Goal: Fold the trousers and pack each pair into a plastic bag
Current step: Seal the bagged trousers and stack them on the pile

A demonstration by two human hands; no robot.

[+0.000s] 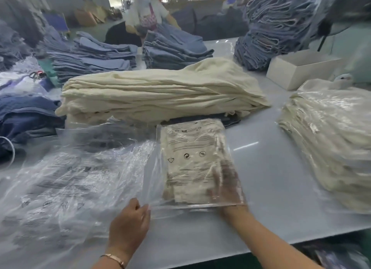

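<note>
Broadly, a pale grey table (261, 178) carries everything, its near edge running off at the bottom right. Behind the work spot lies a tall stack of cream trousers (160, 96), partly covering something dark beneath it that cannot be identified. At right, a pile of bagged trousers (329, 140) is cut off by the picture's edge. At left spreads a heap of empty plastic bags (66, 186), their print blurred. In the middle lies a plastic bag (192, 146) with folded trousers (188, 168) inside it. The right hand (228, 190) is inside the bag's mouth, seen only dimly through the film; how its fingers lie cannot be told. The left hand (128, 224) pinches the bag's open edge.
</note>
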